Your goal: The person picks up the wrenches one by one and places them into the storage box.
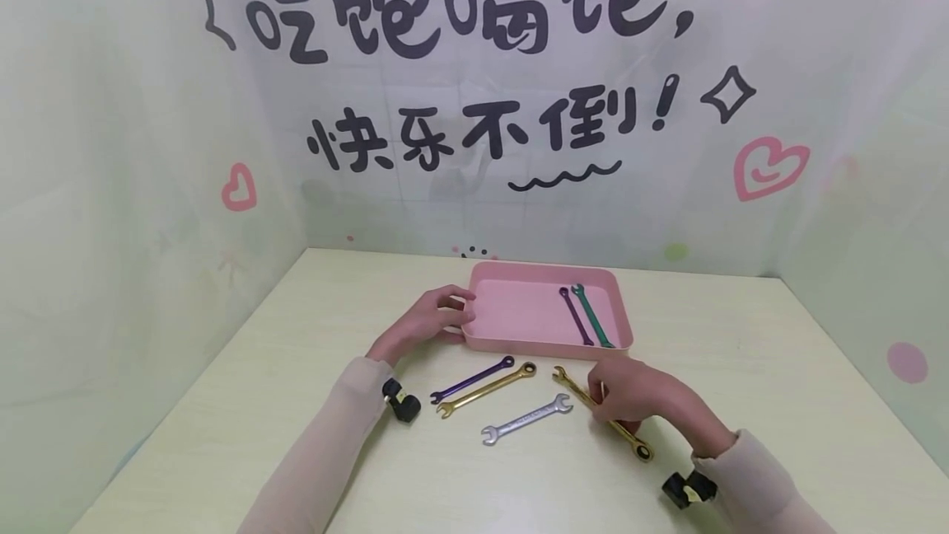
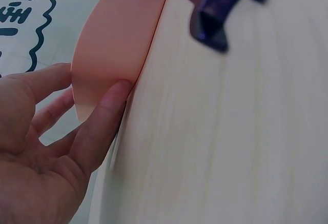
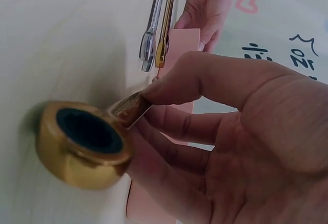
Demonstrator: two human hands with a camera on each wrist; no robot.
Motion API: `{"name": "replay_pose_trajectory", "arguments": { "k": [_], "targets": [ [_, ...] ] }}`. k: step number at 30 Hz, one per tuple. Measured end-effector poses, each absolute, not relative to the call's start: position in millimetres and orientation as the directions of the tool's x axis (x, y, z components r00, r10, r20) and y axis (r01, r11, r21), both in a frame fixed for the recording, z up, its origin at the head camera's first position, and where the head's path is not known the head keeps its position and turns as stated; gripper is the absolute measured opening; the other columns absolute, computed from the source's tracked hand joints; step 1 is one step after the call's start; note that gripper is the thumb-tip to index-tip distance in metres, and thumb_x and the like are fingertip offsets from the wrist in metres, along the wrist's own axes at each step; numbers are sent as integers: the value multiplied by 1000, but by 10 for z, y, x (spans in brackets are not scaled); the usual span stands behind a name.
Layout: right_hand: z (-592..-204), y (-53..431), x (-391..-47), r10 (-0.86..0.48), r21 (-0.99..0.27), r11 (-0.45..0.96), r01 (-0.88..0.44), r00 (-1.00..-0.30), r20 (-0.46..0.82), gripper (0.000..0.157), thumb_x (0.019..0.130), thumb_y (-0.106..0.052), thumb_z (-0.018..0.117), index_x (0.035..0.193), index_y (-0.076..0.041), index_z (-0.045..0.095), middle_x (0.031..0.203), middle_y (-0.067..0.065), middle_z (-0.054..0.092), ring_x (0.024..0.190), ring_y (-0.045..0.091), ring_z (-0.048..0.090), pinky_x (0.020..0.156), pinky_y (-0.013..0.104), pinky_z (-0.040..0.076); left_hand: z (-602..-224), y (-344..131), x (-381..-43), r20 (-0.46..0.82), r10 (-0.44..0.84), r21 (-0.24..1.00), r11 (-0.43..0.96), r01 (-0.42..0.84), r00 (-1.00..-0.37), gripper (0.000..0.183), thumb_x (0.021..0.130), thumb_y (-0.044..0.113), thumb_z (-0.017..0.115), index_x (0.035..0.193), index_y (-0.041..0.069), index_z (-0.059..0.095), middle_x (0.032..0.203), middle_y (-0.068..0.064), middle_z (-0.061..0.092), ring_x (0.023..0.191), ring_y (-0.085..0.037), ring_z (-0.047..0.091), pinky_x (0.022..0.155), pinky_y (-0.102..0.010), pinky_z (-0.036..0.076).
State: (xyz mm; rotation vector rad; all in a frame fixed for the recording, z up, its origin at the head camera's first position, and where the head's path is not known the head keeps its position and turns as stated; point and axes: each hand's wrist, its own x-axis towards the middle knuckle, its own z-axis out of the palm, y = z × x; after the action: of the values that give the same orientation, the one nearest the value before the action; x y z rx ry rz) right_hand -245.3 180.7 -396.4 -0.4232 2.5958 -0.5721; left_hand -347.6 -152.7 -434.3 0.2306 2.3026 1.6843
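My left hand (image 1: 433,316) holds the left end of a shallow pink tray (image 1: 544,348). In the left wrist view its thumb presses the tray's wall (image 2: 113,39) low near the corner, with a finger at the rim. My right hand (image 1: 633,390) pinches a gold ratcheting combination wrench (image 1: 628,437) by its shaft, between thumb and fingers. The wrench's ring end (image 3: 84,144) points toward me and its open jaw lies toward the tray. Inside the tray, at its right side, a purple wrench (image 1: 577,317) and a green wrench (image 1: 593,316) lie side by side.
On the pale wooden table (image 1: 445,484), between my hands, lie a purple wrench (image 1: 472,380), another gold wrench (image 1: 485,391) and a silver double open-end wrench (image 1: 528,420). A printed cloth (image 1: 474,213) hangs behind the table and along both sides.
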Motion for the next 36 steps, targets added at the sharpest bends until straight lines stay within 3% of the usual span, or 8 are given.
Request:
{"name": "replay_pose_trajectory", "arguments": {
  "k": [14,22,36],
  "targets": [
    [-3869,1951,-2491,-444,-572,795,-203,-836,-321,14,89,-4,74,87,-10,61,80,6,59,60,18,60,50,31,60,-4356,-1533,-3485,-123,291,949,313,-28,-949,45,99,13,69,142,6,57,134,-22,54,106,-27,68,90,-40,66],
    [-3815,2016,-2558,-509,-638,734,-234,-811,-288,9,91,-1,68,99,-4,65,79,8,57,59,18,60,52,32,61,-4357,-1532,-3488,-120,291,948,317,-23,-949,45,99,14,69,142,6,57,133,-22,55,106,-26,68,90,-40,66],
    [-3797,2095,-2594,-500,-672,705,-224,-830,-247,10,94,-5,70,90,-7,60,80,5,56,69,18,58,56,32,63,-4376,-1532,-3507,-131,289,944,330,-29,-948,45,99,15,70,142,9,58,135,-21,55,107,-27,68,90,-39,66]
  ]
}}
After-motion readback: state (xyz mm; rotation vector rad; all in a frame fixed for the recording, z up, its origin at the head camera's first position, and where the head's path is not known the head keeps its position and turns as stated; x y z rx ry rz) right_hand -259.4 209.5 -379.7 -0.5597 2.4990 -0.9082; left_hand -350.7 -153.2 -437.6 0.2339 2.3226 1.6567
